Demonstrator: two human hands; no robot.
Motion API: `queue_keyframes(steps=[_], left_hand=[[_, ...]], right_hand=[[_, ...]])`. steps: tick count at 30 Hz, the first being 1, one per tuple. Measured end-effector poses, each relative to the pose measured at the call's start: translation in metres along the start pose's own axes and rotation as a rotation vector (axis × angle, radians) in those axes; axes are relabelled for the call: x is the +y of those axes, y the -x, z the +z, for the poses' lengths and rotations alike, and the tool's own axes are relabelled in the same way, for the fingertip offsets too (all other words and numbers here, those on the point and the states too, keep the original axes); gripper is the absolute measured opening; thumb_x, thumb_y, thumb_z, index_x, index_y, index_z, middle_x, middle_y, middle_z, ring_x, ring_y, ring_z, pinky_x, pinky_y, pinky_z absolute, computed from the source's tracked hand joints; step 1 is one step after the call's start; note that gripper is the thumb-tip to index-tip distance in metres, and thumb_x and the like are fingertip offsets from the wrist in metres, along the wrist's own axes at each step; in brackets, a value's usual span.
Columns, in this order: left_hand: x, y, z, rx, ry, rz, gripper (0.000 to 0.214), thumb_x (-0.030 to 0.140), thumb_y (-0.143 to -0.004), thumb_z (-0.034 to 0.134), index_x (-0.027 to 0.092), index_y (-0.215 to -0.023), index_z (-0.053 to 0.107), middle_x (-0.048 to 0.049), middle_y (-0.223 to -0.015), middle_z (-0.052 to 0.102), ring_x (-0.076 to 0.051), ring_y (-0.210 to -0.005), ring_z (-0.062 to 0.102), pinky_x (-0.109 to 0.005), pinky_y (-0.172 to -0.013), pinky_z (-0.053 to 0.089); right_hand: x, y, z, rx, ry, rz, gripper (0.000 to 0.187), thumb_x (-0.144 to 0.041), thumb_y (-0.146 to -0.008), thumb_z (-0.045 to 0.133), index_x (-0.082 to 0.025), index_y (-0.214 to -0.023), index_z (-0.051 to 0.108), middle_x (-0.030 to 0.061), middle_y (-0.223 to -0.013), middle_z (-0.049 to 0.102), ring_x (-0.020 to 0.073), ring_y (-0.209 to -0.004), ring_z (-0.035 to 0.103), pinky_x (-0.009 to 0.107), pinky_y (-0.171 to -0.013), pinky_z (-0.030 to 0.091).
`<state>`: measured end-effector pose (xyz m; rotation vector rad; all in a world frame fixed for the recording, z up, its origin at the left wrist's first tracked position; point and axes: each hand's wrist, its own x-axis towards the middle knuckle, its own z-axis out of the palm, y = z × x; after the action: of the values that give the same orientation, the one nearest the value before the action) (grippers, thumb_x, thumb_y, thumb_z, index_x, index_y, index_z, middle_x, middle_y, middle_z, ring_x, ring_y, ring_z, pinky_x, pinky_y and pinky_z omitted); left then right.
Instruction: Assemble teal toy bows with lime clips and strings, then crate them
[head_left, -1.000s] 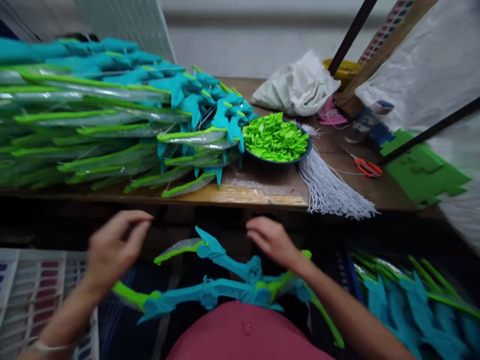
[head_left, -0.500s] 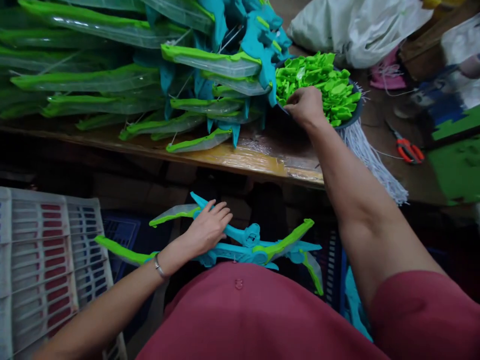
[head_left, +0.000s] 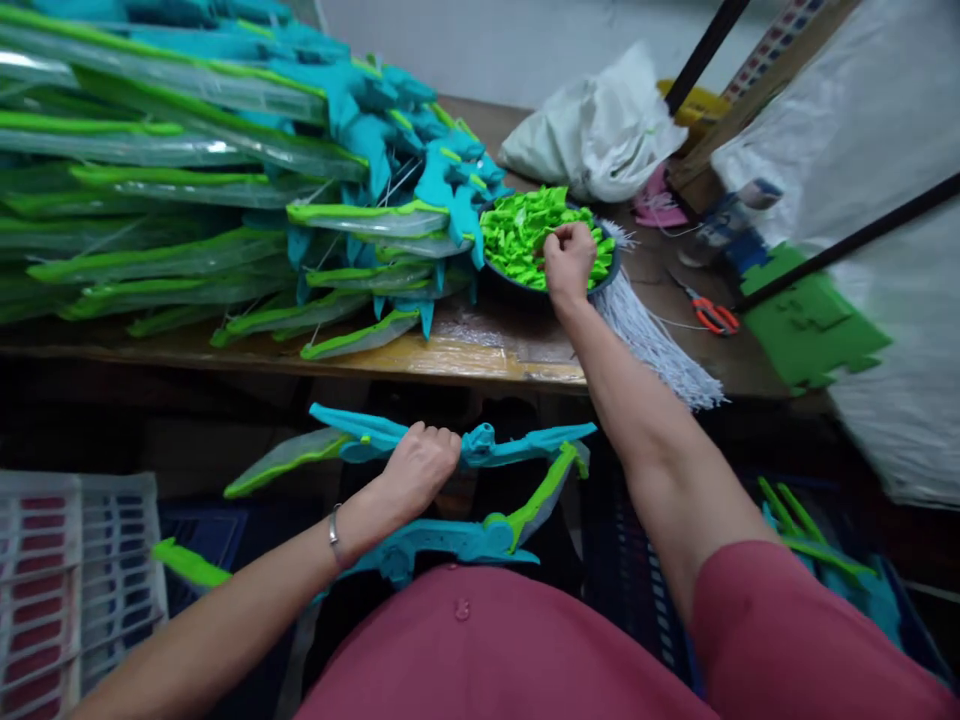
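My left hand (head_left: 420, 468) is wrapped round the turquoise frame (head_left: 525, 446) of what looks like a plastic toy bow, with green-edged, see-through limbs (head_left: 289, 462) at its ends. Nearer my body lies another turquoise frame (head_left: 450, 540), partly covered by my forearm and shirt. On the bench, a dark round basin (head_left: 517, 292) is heaped with small bright green plastic parts (head_left: 517, 225). My right hand (head_left: 570, 262) is over this heap with its fingers pinched together. Whatever is between those fingertips is too hidden to make out.
Stacked turquoise and green bows (head_left: 225, 190) fill the bench's left side. White strings (head_left: 652, 345), orange-handled cutters (head_left: 712, 315) and green foam mats (head_left: 810, 315) lie right of the basin. A white sack (head_left: 592, 130) sits behind. Crates (head_left: 75, 590) stand below on the left.
My left hand has gone from lying on the frame to gripping it, and that frame has risen from the nearer one. My right hand has moved from the basin's left rim to over the heap.
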<state>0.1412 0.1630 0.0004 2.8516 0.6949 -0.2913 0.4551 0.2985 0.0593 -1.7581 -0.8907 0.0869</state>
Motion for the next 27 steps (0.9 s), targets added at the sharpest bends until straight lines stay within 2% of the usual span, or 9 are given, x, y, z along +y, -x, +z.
queue_keyframes(steps=[3, 6, 10, 13, 18, 20, 23, 25, 27], left_hand=[[-0.01, 0.004, -0.008, -0.045, 0.037, -0.062, 0.014, 0.017, -0.09, 0.062, 0.013, -0.102, 0.066, -0.0166, -0.098, 0.076, -0.034, -0.093, 0.073, -0.04, -0.079, 0.05], [-0.02, 0.014, -0.014, -0.1, 0.095, -0.086, 0.024, 0.032, -0.088, 0.069, 0.017, -0.107, 0.067, -0.013, -0.102, 0.078, -0.035, -0.098, 0.073, -0.038, -0.075, 0.051], [-0.023, 0.041, -0.029, -0.168, 0.158, -0.081, 0.03, 0.035, -0.088, 0.069, 0.02, -0.114, 0.067, -0.0106, -0.107, 0.078, -0.035, -0.103, 0.073, -0.038, -0.077, 0.051], [-0.02, 0.061, -0.041, -0.206, 0.184, -0.082, 0.031, 0.036, -0.089, 0.068, 0.019, -0.115, 0.067, -0.0116, -0.109, 0.078, -0.036, -0.103, 0.072, -0.039, -0.078, 0.05], [-0.012, 0.082, -0.039, -0.221, 0.298, -0.182, 0.047, 0.063, -0.093, 0.055, 0.018, -0.097, 0.07, -0.0139, -0.096, 0.078, -0.038, -0.093, 0.073, -0.038, -0.071, 0.046], [-0.009, 0.088, -0.029, -0.209, 0.386, -0.246, 0.047, 0.064, -0.092, 0.056, 0.018, -0.091, 0.069, -0.0124, -0.091, 0.077, -0.035, -0.088, 0.072, -0.036, -0.069, 0.044], [-0.008, 0.095, -0.012, -0.23, 0.692, -0.287, 0.035, 0.053, -0.087, 0.066, 0.018, -0.09, 0.067, -0.0072, -0.09, 0.074, -0.029, -0.084, 0.069, -0.033, -0.07, 0.044], [-0.007, 0.097, -0.004, -0.253, 0.977, -0.236, 0.028, 0.044, -0.083, 0.07, 0.018, -0.092, 0.065, -0.0032, -0.09, 0.073, -0.025, -0.084, 0.067, -0.03, -0.072, 0.047], [-0.004, 0.096, -0.001, -0.271, 1.207, -0.171, 0.024, 0.039, -0.082, 0.07, 0.018, -0.091, 0.063, -0.0004, -0.085, 0.071, -0.021, -0.08, 0.065, -0.029, -0.073, 0.049]], right_hand=[[-0.017, 0.034, -0.028, -0.136, -0.393, 0.082, 0.009, -0.02, -0.089, 0.057, -0.022, -0.089, 0.048, -0.0023, -0.074, 0.06, 0.0168, -0.071, 0.071, 0.025, -0.058, 0.054], [-0.029, 0.088, -0.057, -0.35, -0.487, 0.099, 0.025, -0.036, -0.081, 0.072, -0.021, -0.087, 0.053, -0.0039, -0.065, 0.061, 0.0149, -0.054, 0.066, 0.023, -0.046, 0.052], [-0.033, 0.159, -0.085, -0.598, -0.567, 0.179, 0.035, -0.045, -0.076, 0.078, -0.019, -0.09, 0.061, -0.001, -0.065, 0.067, 0.0133, -0.047, 0.062, 0.023, -0.041, 0.051], [-0.036, 0.193, -0.095, -0.679, -0.601, 0.226, 0.032, -0.042, -0.079, 0.076, -0.018, -0.097, 0.066, -0.0004, -0.071, 0.07, 0.0088, -0.046, 0.056, 0.02, -0.04, 0.046], [-0.047, 0.233, -0.105, -0.732, -0.583, 0.211, 0.02, -0.032, -0.081, 0.076, -0.017, -0.094, 0.07, 0.0, -0.074, 0.07, 0.0085, -0.054, 0.057, 0.019, -0.047, 0.046], [-0.053, 0.252, -0.11, -0.717, -0.459, 0.085, 0.01, -0.026, -0.086, 0.071, -0.018, -0.093, 0.07, 0.001, -0.078, 0.072, 0.0109, -0.061, 0.062, 0.021, -0.052, 0.05], [-0.056, 0.281, -0.115, -0.64, -0.164, -0.335, 0.012, -0.014, -0.092, 0.06, -0.019, -0.099, 0.068, 0.0034, -0.086, 0.075, 0.015, -0.073, 0.069, 0.026, -0.064, 0.057], [-0.055, 0.298, -0.114, -0.566, -0.029, -0.613, 0.019, -0.007, -0.093, 0.056, -0.017, -0.105, 0.066, 0.0078, -0.094, 0.076, 0.0188, -0.084, 0.073, 0.031, -0.074, 0.061], [-0.052, 0.31, -0.111, -0.504, 0.056, -0.796, 0.022, -0.003, -0.093, 0.055, -0.012, -0.111, 0.063, 0.0134, -0.1, 0.075, 0.0224, -0.09, 0.073, 0.034, -0.078, 0.062]])
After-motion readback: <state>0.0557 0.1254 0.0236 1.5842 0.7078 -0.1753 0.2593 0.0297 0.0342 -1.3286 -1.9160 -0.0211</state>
